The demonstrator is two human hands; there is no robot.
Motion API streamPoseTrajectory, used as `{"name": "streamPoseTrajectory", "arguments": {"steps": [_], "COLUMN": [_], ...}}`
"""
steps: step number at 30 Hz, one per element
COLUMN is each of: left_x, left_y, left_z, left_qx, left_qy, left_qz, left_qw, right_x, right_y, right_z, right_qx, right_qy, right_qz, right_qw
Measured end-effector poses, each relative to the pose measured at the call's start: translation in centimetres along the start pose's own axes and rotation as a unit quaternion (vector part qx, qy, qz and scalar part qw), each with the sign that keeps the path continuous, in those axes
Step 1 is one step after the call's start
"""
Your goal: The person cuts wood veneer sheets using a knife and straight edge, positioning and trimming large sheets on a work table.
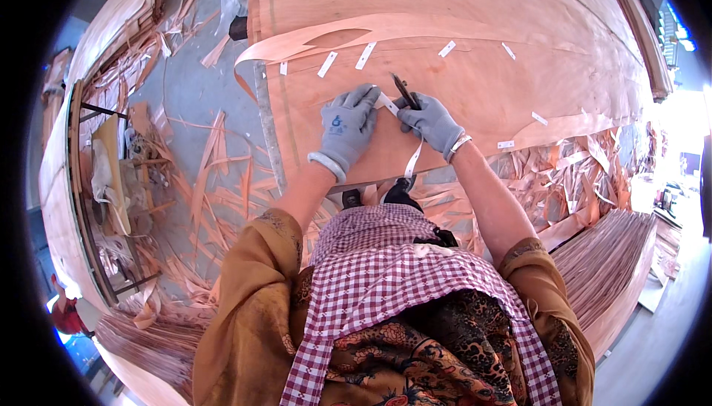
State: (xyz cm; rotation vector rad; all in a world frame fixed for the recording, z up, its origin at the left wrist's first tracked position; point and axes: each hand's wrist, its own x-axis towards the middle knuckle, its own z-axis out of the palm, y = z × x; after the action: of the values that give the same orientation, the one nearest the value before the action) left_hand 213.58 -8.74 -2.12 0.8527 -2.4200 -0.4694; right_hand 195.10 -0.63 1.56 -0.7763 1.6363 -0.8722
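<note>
My left hand [347, 129], in a grey glove, pinches one end of a white paper tape strip [386, 103] above the reddish wood veneer sheet [475, 87]. The other end of this strip runs to my right hand [432, 123], gloved the same way, and its tail [414, 157] hangs below that hand toward the sheet's near edge. My right hand is also closed round a slim dark tool, perhaps a knife [405, 91], whose tip points up and away. Short tape pieces [364, 56] lie scattered on the veneer. Beyond my hands lies a loose curved veneer strip [297, 44].
Torn veneer scraps [215, 176] cover much of the floor on the left and right. A stack of veneer sheets [608, 265] stands at the near right, another [148, 343] at the near left. A metal-framed rack [111, 198] is at the left.
</note>
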Motion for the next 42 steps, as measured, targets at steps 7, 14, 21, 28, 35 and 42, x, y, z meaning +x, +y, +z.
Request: {"name": "streamPoseTrajectory", "arguments": {"steps": [7,14,21,28,35,42], "left_x": [0.4,1.0,1.6,-1.2,-5.9,-6.2], "left_y": [1.0,1.6,2.1,-0.3,-3.5,-4.2], "left_z": [-0.7,-2.1,-2.3,-4.2,-7.1,-6.2], "left_qx": [0.124,0.143,0.165,0.034,0.163,0.146], "left_qy": [-0.136,-0.193,-0.237,-0.093,-0.037,-0.011], "left_qz": [0.026,0.055,0.047,0.046,-0.005,-0.039], "left_qw": [0.983,0.969,0.956,0.994,0.986,0.988], "right_x": [0.6,0.0,-3.5,-4.3,-0.6,2.4], "right_y": [0.5,1.7,0.9,-1.0,-2.6,-2.7], "right_z": [0.3,-1.1,1.4,1.5,5.4,8.5], "right_qx": [-0.083,-0.174,0.061,0.071,0.065,-0.015], "right_qy": [0.041,0.037,-0.048,-0.017,-0.114,-0.063], "right_qz": [0.015,0.040,0.010,-0.002,-0.108,-0.019], "right_qw": [0.996,0.983,0.997,0.997,0.985,0.998]}}
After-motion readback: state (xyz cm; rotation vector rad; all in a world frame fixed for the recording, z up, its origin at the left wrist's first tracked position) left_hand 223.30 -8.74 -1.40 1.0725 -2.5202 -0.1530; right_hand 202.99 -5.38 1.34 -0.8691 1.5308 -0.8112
